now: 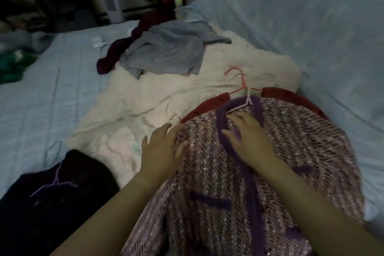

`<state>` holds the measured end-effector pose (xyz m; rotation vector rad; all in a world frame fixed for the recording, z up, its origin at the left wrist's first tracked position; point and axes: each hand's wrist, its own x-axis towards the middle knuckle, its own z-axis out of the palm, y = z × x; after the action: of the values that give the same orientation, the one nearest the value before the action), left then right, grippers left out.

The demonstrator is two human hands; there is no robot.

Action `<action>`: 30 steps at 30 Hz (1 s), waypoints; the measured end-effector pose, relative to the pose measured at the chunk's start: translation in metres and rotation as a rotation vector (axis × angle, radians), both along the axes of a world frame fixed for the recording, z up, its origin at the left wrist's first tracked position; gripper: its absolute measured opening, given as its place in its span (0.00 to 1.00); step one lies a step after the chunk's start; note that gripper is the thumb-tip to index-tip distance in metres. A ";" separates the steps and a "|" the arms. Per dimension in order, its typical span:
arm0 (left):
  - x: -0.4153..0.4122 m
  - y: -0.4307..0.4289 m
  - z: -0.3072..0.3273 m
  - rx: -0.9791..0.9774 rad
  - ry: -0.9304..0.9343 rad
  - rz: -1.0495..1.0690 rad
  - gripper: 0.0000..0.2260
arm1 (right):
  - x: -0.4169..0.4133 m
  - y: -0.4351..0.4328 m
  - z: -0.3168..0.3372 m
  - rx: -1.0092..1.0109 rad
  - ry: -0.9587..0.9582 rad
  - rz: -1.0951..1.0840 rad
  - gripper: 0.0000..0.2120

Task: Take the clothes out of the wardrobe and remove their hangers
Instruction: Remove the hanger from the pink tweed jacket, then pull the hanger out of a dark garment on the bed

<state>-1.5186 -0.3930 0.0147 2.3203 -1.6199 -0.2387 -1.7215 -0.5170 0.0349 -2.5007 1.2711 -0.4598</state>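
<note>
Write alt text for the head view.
A person's left hand and right hand rest on a purple-trimmed knitted cardigan, pale hanger in its neck, spread over a red garment on a bed. A grey garment lies beyond.

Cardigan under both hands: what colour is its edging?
Dark purple edging on the pinkish-lilac knit cardigan; head view shows it.

Dim, bluish indoor light; brightest at upper right; deep shadow at top left and lower left; soft, slightly blurred throughout; wide-angle bending at edges.
</note>
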 end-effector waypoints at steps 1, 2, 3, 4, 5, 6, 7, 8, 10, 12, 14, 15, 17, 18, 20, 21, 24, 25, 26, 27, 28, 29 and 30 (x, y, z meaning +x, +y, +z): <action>0.002 0.012 0.002 -0.001 0.002 0.002 0.26 | 0.008 0.014 0.000 0.021 0.011 0.012 0.26; 0.007 0.031 0.003 -0.006 0.002 0.013 0.27 | 0.019 0.033 -0.001 0.036 0.020 0.045 0.25; 0.016 0.061 0.002 -0.007 -0.012 0.039 0.27 | 0.037 0.057 -0.001 0.054 0.033 0.107 0.25; 0.021 0.082 0.000 -0.007 -0.031 0.047 0.26 | 0.047 0.075 -0.002 0.084 0.060 0.149 0.25; 0.027 0.107 -0.003 -0.007 -0.041 0.073 0.26 | 0.058 0.096 -0.003 0.121 0.097 0.190 0.27; 0.034 0.138 -0.003 0.004 -0.032 0.124 0.26 | 0.073 0.122 -0.005 0.153 0.121 0.248 0.29; 0.041 0.172 -0.003 0.023 -0.014 0.179 0.26 | 0.087 0.150 -0.008 0.182 0.133 0.308 0.32; 0.047 0.207 -0.004 0.039 -0.006 0.238 0.27 | 0.102 0.178 -0.014 0.200 0.137 0.361 0.35; 0.057 0.279 -0.004 0.067 0.002 0.354 0.28 | 0.128 0.237 -0.024 0.212 0.148 0.449 0.36; 0.064 0.352 -0.005 0.094 0.039 0.472 0.29 | 0.153 0.298 -0.029 0.233 0.193 0.543 0.38; 0.071 0.426 -0.006 0.075 0.058 0.584 0.30 | 0.177 0.364 -0.030 0.236 0.221 0.632 0.39; 0.075 0.462 -0.006 0.065 0.063 0.625 0.30 | 0.189 0.398 -0.028 0.222 0.216 0.672 0.38; 0.083 0.533 -0.004 0.045 0.072 0.701 0.29 | 0.211 0.467 -0.024 0.202 0.180 0.749 0.34; 0.086 0.566 -0.002 0.036 0.067 0.740 0.29 | 0.222 0.499 -0.022 0.213 0.167 0.790 0.31; 0.093 0.629 0.002 0.019 0.039 0.822 0.27 | 0.249 0.562 -0.016 0.227 0.169 0.919 0.27; 0.095 0.658 0.003 0.011 0.028 0.868 0.27 | 0.263 0.590 -0.014 0.226 0.169 0.985 0.26; 0.102 0.731 0.004 0.024 0.017 1.006 0.26 | 0.302 0.662 -0.009 0.214 0.150 1.139 0.25; 0.105 0.751 0.003 0.036 0.018 1.044 0.26 | 0.313 0.683 -0.009 0.218 0.147 1.176 0.25; 0.108 0.768 0.003 0.046 0.021 1.078 0.27 | 0.324 0.701 -0.010 0.226 0.155 1.206 0.24; 0.114 0.784 0.003 0.051 0.026 1.107 0.28 | 0.334 0.717 -0.013 0.235 0.168 1.232 0.24; 0.121 0.800 0.003 0.055 0.033 1.132 0.29 | 0.346 0.732 -0.016 0.245 0.182 1.257 0.24; 0.129 0.813 0.002 0.059 0.035 1.149 0.30 | 0.358 0.746 -0.018 0.253 0.195 1.275 0.25; 0.140 0.824 0.002 0.063 0.035 1.158 0.30 | 0.370 0.756 -0.021 0.255 0.206 1.285 0.25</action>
<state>-1.3787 0.4313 0.0165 2.8260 -0.0708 -0.0500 -1.3513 0.2393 0.0139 -2.5475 -0.3692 0.2648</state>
